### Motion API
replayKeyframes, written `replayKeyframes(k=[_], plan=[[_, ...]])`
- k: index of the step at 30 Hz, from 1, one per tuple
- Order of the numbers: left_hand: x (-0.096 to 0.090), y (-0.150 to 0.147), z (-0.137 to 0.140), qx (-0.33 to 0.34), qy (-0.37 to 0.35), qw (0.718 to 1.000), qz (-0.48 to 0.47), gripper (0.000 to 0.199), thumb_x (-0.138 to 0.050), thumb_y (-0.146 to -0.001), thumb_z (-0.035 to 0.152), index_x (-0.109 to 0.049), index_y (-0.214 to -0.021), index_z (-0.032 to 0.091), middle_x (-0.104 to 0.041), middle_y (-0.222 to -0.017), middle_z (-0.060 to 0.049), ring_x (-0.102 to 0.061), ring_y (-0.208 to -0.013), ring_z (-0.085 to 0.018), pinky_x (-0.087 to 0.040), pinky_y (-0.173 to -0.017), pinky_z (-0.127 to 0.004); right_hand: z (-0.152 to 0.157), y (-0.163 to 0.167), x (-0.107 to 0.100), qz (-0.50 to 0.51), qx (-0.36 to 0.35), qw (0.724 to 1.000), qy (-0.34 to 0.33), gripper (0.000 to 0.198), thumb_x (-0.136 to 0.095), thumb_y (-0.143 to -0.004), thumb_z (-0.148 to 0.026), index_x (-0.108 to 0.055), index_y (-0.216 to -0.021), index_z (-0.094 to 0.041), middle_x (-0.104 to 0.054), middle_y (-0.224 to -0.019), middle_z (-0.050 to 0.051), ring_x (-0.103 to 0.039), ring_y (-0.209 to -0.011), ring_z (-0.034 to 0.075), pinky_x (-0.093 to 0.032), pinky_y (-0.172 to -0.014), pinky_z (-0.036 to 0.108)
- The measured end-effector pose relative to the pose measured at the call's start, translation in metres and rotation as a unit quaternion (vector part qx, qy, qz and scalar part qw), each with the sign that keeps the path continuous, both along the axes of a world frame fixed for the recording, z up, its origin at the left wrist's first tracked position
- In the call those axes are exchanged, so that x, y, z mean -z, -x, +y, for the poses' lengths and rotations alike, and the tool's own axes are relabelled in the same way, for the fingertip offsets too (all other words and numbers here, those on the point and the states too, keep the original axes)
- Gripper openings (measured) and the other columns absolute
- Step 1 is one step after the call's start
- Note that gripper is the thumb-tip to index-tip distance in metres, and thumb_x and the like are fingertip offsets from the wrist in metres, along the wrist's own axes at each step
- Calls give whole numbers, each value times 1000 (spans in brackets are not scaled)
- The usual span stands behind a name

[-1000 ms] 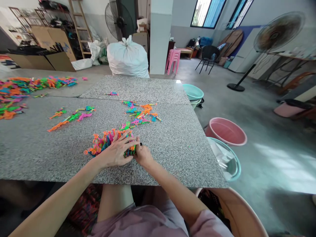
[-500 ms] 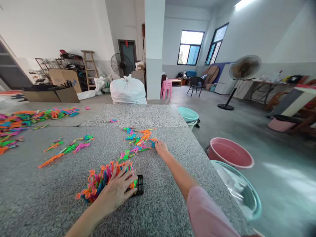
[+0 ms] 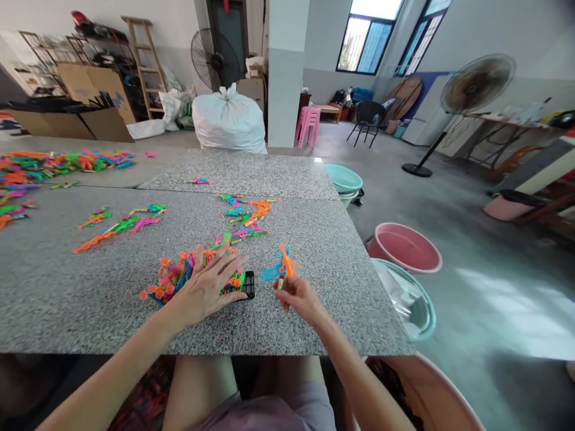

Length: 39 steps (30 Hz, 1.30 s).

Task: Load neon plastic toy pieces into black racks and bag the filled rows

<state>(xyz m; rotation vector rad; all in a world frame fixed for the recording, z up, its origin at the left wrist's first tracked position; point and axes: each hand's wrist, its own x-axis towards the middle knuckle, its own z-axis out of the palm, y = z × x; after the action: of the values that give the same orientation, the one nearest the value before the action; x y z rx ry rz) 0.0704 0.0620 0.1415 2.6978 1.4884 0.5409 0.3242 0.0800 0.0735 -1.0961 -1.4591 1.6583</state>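
My left hand (image 3: 211,281) lies with spread fingers over a packed row of small bright plastic toy dart guns (image 3: 173,276), whose orange suction-cup tips point up. The right end of a black plastic crate (image 3: 248,285) shows beside my thumb; the rest is hidden under toys and hand. Close to it, my right hand (image 3: 299,296) pinches an orange toy dart gun (image 3: 287,263). A blue piece (image 3: 271,273) sticks out alongside it; whether it is a second gun I cannot tell. Farther back lies a loose cluster of toy dart guns (image 3: 251,218).
A large heap of toys (image 3: 67,164) covers the table's far left, with a few loose toys (image 3: 126,224) nearer. Beyond the granite table (image 3: 341,311) stand a white sack (image 3: 230,120), a pink tub (image 3: 406,248) and a teal tub (image 3: 417,311). A pink bin (image 3: 431,383) is by my right leg.
My right hand has drawn back from the far cluster towards me, bringing the orange toy dart gun and blue piece. My left hand stays on the packed toys. The view has tilted down.
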Motion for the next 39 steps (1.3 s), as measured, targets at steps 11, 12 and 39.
replayKeyframes(k=[11, 12, 39], plan=[[41, -108, -28, -90, 312, 847, -422, 39, -72, -73, 50, -74, -92, 16, -73, -78, -4, -66, -69, -20, -50, -63, -27, -50, -34, -17, -104, 202, 969, -101, 49, -80, -70, -40, -64, -111, -19, -69, -109, 9, -65, -85, 18, -51, -62, 26], [46, -110, -27, -85, 321, 853, -404, 36, -73, -71, 49, -75, -84, 16, -71, -71, -3, -63, -65, -19, -48, -60, -26, -49, -36, -16, -128, 208, 963, -111, 41, -80, -71, -37, -65, -104, -19, -71, -102, 8, -64, -83, 18, -51, -64, 26], [68, -155, -4, -135, 225, 893, -364, 11, -71, -73, 25, -74, -63, 20, -70, -61, -3, -63, -62, -21, -43, -65, -30, -1, -41, -20, -261, 75, 962, 28, 30, -58, -84, -10, -55, -55, -17, -52, -46, -6, -47, -40, 6, -34, -44, 17]])
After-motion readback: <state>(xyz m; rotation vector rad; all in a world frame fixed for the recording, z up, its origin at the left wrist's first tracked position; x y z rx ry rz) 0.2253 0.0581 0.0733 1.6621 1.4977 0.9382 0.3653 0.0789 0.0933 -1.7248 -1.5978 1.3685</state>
